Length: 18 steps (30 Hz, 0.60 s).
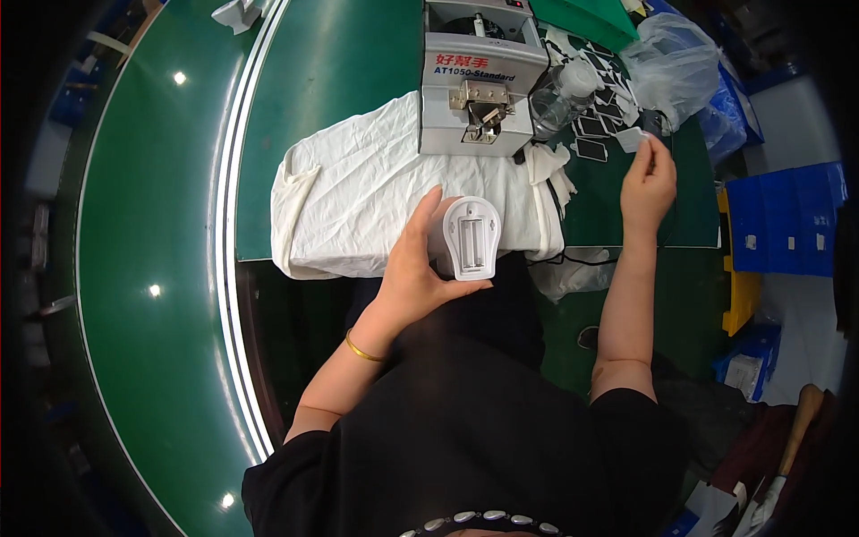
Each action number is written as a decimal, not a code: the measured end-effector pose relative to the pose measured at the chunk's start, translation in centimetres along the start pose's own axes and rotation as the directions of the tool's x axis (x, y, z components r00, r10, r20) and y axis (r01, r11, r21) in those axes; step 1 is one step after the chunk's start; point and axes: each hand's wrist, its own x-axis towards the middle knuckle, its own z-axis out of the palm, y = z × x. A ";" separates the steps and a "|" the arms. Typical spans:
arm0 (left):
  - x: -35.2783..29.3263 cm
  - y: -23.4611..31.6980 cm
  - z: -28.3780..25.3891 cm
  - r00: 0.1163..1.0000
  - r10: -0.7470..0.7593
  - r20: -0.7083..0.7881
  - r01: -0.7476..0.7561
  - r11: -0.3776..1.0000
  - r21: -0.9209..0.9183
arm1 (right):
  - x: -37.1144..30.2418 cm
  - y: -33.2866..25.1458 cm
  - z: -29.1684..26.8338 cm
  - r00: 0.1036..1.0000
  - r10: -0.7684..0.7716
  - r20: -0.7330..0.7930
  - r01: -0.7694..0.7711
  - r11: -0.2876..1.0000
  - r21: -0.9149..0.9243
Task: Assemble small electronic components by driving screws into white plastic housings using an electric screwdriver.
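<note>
In my left hand (pixel 418 259) is a white plastic device (pixel 457 261) with a rounded, tapering end. Its battery compartment (pixel 472 242) faces up, uncovered, with metal contacts inside. My fingers wrap around its left side, over the white cloth's front edge. Off to the right, my right hand (pixel 650 183) pinches a small white flat piece (pixel 632 139) between thumb and fingers. Beneath and beyond that hand lies a scattered pile of small flat black pieces with white edges (pixel 591 149).
A grey tabletop machine (pixel 476 112) stands behind the white cloth (pixel 358 183). Beside it is a clear plastic bottle (pixel 562 100). Clear plastic bags (pixel 676 67) and a green tray (pixel 586 18) are at the back right. Blue bins (pixel 787 219) stand farther right.
</note>
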 end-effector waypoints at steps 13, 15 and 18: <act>-0.2 -0.2 0.5 0.998 -0.053 -0.039 0.051 0.997 -0.061 | -6.4 -13.9 -3.1 0.597 -0.211 0.774 -0.646 0.446 0.619; -0.2 -0.2 0.4 0.997 -0.063 -0.039 0.060 0.995 -0.075 | -6.3 -13.8 -3.1 0.585 -0.216 0.782 -0.645 0.461 0.610; -0.1 0.1 0.1 0.998 -0.062 -0.024 0.062 0.998 -0.032 | -6.0 -13.6 -3.1 0.571 -0.205 0.795 -0.647 0.483 0.590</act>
